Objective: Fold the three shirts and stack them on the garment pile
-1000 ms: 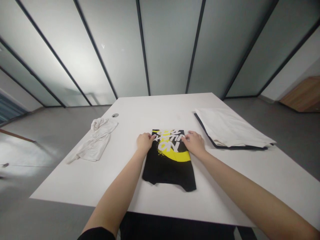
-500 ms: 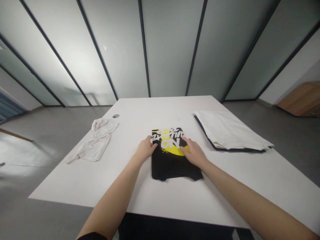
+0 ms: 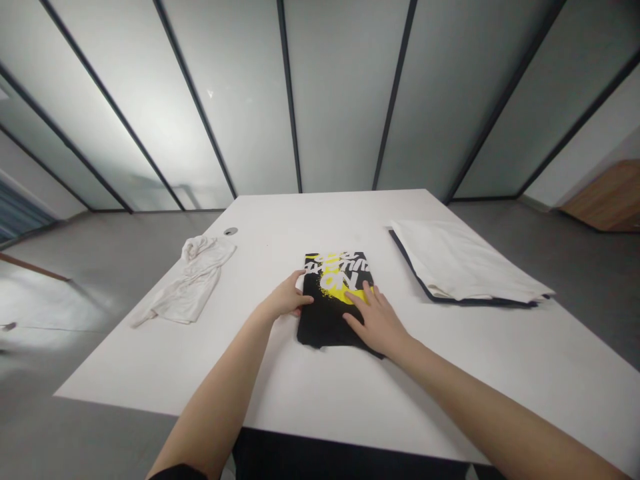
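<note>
On a black T-shirt point(image 3: 327, 320), left hand point(image 3: 286, 298) and right hand point(image 3: 377, 325) rest

1. A folded black T-shirt point(image 3: 320, 320) with white lettering and a yellow splash lies at the centre of a white table point(image 3: 300, 393)
2. The left hand point(image 3: 285, 298) rests at the shirt's 9 o'clock edge, fingers together across it
3. The right hand point(image 3: 377, 325) lies spread flat on the shirt at 4 o'clock, fingertips on the yellow print
4. A rumpled white garment point(image 3: 190, 280) sits at 9 o'clock, well apart from the shirt
5. A folded white garment point(image 3: 460, 263) lies on a dark layer at 3 o'clock
6. A round cable grommet point(image 3: 231, 231) is set in the tabletop at 10 o'clock
7. Frosted glass panels point(image 3: 345, 100) with dark frames stand beyond the table at 12 o'clock
</note>
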Action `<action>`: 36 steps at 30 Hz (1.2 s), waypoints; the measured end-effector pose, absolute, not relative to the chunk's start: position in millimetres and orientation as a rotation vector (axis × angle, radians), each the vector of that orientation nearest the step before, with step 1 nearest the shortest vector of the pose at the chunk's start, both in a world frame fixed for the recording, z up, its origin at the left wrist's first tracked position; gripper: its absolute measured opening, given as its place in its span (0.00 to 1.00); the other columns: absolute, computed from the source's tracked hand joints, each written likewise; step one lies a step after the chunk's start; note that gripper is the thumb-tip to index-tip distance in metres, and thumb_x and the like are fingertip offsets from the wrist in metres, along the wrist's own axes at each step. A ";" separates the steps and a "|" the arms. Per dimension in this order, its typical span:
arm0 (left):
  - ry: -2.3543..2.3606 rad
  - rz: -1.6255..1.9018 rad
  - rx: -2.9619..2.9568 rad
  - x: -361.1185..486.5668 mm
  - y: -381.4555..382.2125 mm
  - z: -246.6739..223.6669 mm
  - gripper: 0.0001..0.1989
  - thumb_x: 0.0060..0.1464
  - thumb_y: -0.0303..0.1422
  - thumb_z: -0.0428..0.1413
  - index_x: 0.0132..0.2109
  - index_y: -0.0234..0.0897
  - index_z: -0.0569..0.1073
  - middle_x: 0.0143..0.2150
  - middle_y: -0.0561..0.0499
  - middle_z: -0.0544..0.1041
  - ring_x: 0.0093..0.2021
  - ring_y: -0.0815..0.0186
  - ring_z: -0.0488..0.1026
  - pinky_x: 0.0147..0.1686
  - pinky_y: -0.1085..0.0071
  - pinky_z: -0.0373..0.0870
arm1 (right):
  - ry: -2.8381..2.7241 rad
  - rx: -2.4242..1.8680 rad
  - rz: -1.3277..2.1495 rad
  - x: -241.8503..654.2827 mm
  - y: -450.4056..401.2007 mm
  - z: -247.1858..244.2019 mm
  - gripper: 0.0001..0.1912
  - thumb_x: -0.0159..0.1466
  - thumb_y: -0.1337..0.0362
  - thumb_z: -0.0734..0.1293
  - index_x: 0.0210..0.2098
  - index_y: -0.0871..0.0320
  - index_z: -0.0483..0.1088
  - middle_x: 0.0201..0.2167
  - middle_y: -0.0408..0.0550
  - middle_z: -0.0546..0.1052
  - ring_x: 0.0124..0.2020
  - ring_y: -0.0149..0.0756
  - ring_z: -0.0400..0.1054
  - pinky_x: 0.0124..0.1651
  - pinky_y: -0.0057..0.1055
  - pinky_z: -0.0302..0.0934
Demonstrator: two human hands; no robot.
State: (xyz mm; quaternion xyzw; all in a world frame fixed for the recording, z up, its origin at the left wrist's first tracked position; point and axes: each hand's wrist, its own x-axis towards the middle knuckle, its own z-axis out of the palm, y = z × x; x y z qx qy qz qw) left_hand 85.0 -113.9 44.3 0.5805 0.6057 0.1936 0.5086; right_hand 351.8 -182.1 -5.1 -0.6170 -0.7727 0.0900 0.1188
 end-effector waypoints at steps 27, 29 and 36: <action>1.436 0.951 1.072 88.5 -96.8 19.4 0.33 0.60 0.35 0.70 0.67 0.36 0.67 0.31 0.52 0.81 0.25 0.67 0.80 0.25 0.76 0.75 | -1.608 -1.851 0.917 392.8 -89.6 25.9 0.34 0.67 0.59 0.76 0.68 0.60 0.64 0.39 0.52 0.84 0.35 0.42 0.79 0.37 0.31 0.70; 1.402 0.947 1.018 90.9 -97.0 19.1 0.32 0.62 0.35 0.68 0.68 0.36 0.66 0.33 0.49 0.82 0.27 0.66 0.81 0.27 0.75 0.78 | -1.476 -1.761 1.089 396.3 -89.2 27.9 0.27 0.69 0.61 0.73 0.65 0.58 0.67 0.39 0.50 0.83 0.31 0.37 0.77 0.31 0.28 0.68; 1.383 0.987 0.973 94.4 -100.3 20.9 0.39 0.63 0.35 0.68 0.75 0.38 0.59 0.34 0.52 0.81 0.29 0.66 0.81 0.32 0.67 0.85 | -1.243 -1.630 1.176 397.6 -85.5 24.0 0.23 0.70 0.61 0.70 0.63 0.56 0.68 0.38 0.47 0.82 0.25 0.34 0.74 0.26 0.28 0.67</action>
